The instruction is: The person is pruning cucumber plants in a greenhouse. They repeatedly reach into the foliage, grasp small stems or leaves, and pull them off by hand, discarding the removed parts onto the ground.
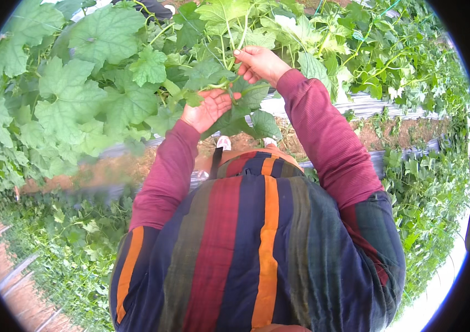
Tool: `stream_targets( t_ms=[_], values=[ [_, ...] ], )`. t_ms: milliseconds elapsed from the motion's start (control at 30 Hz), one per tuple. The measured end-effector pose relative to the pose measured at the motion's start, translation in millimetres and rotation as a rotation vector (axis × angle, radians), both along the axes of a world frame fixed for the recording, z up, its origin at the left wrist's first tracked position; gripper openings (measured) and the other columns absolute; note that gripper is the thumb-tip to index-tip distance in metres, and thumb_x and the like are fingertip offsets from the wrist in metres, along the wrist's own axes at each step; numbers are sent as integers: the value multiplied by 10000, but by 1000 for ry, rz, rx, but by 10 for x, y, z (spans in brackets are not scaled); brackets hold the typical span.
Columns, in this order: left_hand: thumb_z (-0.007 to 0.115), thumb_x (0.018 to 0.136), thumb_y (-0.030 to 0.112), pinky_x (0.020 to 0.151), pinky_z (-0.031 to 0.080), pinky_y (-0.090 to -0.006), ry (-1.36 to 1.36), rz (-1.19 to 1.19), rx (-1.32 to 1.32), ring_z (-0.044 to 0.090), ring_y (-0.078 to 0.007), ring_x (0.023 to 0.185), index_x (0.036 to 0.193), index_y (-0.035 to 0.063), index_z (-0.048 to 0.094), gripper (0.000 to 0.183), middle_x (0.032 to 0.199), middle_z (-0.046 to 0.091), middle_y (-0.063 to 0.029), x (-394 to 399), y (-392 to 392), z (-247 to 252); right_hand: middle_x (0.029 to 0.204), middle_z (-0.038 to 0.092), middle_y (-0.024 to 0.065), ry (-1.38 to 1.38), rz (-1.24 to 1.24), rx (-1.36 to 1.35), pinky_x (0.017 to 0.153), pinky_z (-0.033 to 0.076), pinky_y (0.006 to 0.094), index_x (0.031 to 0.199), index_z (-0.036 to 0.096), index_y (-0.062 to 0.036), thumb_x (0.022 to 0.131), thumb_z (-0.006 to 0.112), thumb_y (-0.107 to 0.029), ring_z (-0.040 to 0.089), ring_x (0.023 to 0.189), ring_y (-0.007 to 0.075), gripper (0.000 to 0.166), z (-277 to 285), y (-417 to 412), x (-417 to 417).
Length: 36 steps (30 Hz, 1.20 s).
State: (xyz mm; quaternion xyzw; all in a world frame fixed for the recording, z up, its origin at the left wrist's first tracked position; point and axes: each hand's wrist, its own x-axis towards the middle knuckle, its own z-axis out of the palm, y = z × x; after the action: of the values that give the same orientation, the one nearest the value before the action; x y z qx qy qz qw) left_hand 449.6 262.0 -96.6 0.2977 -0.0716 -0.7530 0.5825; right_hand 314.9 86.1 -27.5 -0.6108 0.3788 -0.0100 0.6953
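My right hand (pixel 262 64) has its thumb and fingers pinched on a thin green vine stem (pixel 243 31) in the leafy row before me. Just below and to its left is my left hand (pixel 210 108), palm up, fingers extended beneath a vine stem (pixel 217 86). A leaf partly covers that hand near the thumb. Broad lobed leaves (pixel 106 35) crowd the left side, and darker leaves (pixel 264 124) hang below my right hand.
Blue-green twine (pixel 358 35) runs through the foliage at upper right. Pale plastic sheeting (pixel 384 104) borders a strip of bare soil (pixel 409 132). Another leafy row (pixel 64 240) grows behind me. Dark clothing (pixel 158 9) shows through the leaves at the top, possibly another person.
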Motion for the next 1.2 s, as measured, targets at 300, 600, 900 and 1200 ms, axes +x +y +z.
stream_targets(
  t_ms=[300,600,900,1200],
  values=[
    [380,962,404,829,459,-295,-369,58,189,595,-163,953,1208,85,502,421,996,647,-93,-27,68,-62,966,618,27,-161,152,43,604,471,234,1074,570,-52,858,550,-76,552,692,84,218,-356,333,-123],
    [390,959,405,834,461,-310,-417,126,296,598,-143,876,1116,109,536,365,985,639,-43,-77,21,27,775,579,21,-335,27,-244,570,468,243,927,582,-62,828,657,-115,545,634,89,134,-418,659,37],
    [388,926,515,866,441,-315,-452,27,177,597,-162,940,1125,93,531,489,1003,636,-76,-75,47,-1,715,567,9,-284,3,5,492,434,219,897,559,-31,867,587,-72,524,554,71,58,-349,497,-46],
    [400,934,484,828,452,-308,-398,88,201,602,-154,917,1086,93,551,445,948,638,-41,-77,56,-66,751,606,42,-218,122,-104,548,464,233,860,562,-4,814,617,-1,554,610,94,72,-409,591,-47]
  ],
)
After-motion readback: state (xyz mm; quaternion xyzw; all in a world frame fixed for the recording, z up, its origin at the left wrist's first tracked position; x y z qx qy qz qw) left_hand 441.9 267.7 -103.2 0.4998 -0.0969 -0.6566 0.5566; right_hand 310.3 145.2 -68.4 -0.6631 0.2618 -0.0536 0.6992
